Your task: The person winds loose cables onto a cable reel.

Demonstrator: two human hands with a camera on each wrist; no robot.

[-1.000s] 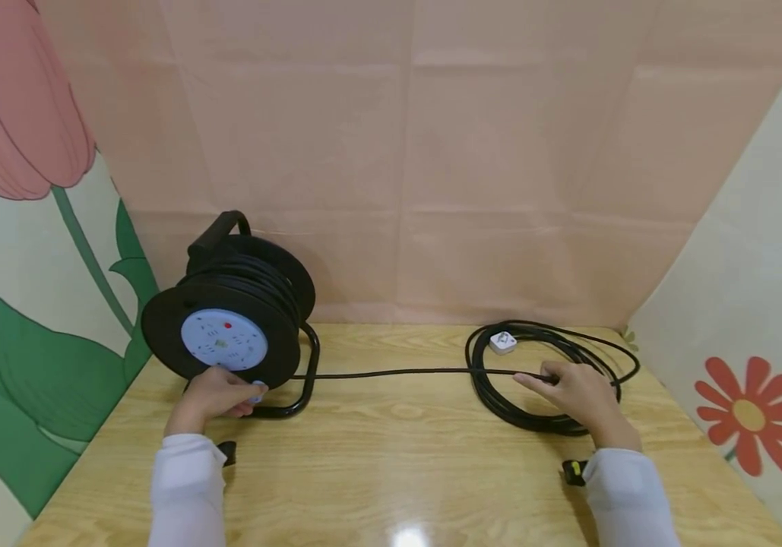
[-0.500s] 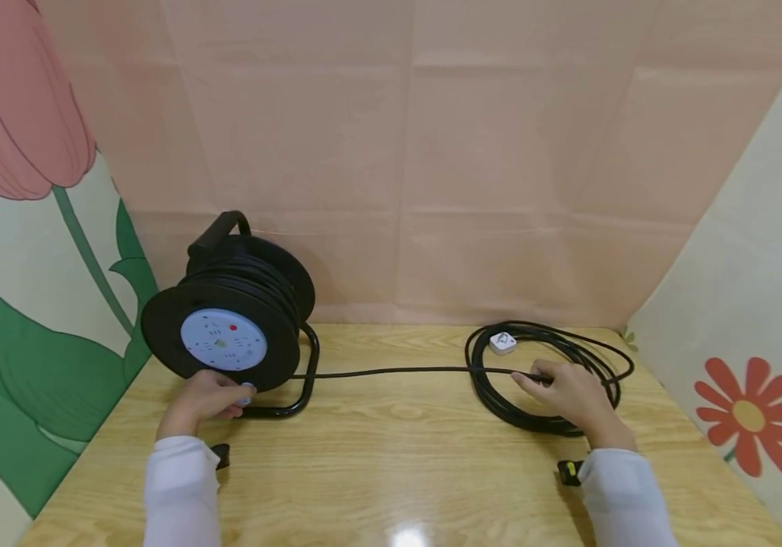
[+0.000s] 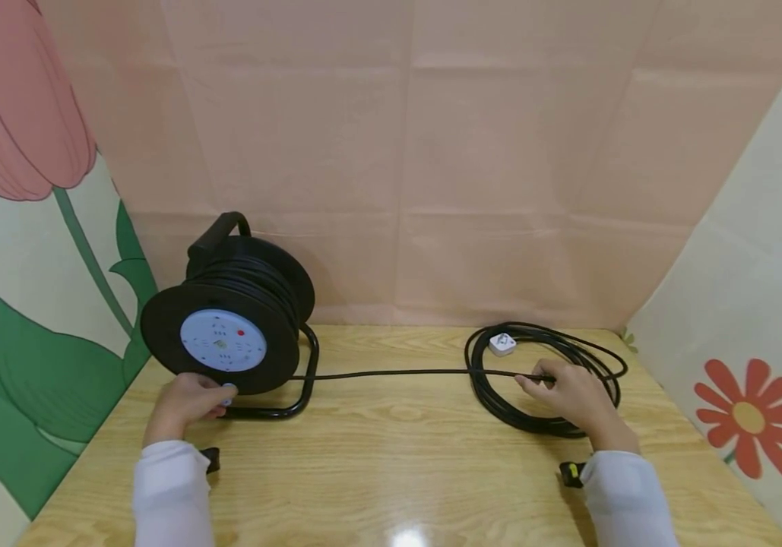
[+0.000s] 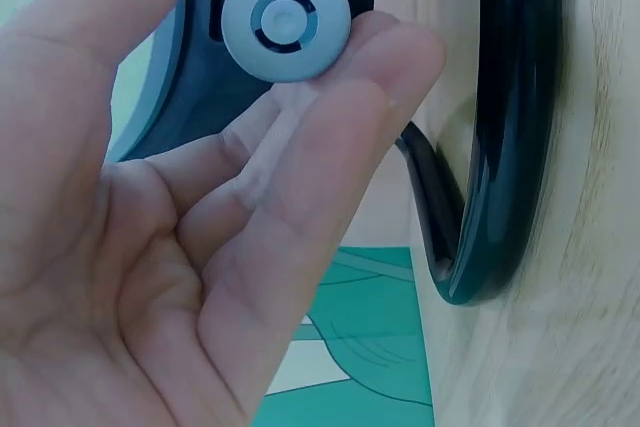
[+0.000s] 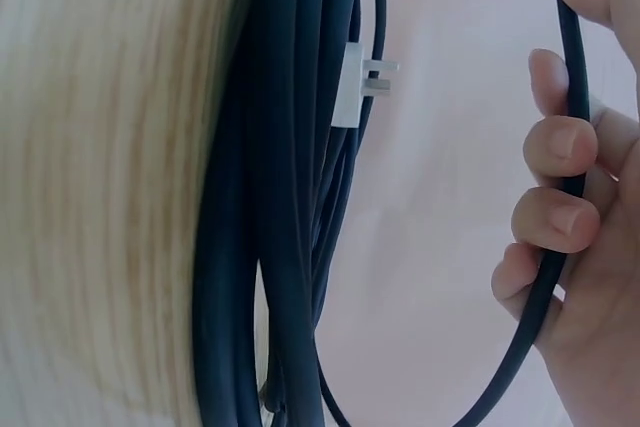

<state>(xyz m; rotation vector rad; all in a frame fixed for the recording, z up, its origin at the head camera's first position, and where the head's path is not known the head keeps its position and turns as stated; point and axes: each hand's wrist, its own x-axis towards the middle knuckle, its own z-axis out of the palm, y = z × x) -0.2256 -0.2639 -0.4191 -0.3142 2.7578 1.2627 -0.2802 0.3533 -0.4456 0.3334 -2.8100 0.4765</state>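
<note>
A black cable reel (image 3: 220, 296) with a pale blue socket face (image 3: 223, 339) and a red dot stands on the left of the table. At the bottom of its front disc, my left hand (image 3: 188, 403) pinches the reel's round grey crank knob (image 4: 285, 22) between thumb and fingers. From the reel, a black cable (image 3: 391, 372) runs straight across to my right hand (image 3: 571, 395), whose fingers curl around it in the right wrist view. Beneath that hand lies a loose coil of cable (image 3: 500, 410), with a white plug (image 3: 502, 344) resting at its back edge.
The reel's black tube frame (image 3: 308, 380) bends out onto the wooden table (image 3: 391, 463). Behind the table hangs a pink sheet (image 3: 397, 167). Flower-painted panels flank both sides, with a tulip (image 3: 21, 99) at the left and a red flower (image 3: 749, 414) at the right.
The knob and my left hand have moved left along the disc's bottom, and the socket face has turned clockwise. My right hand stays nearly in place while the coil's outer loop has drawn slightly inward.
</note>
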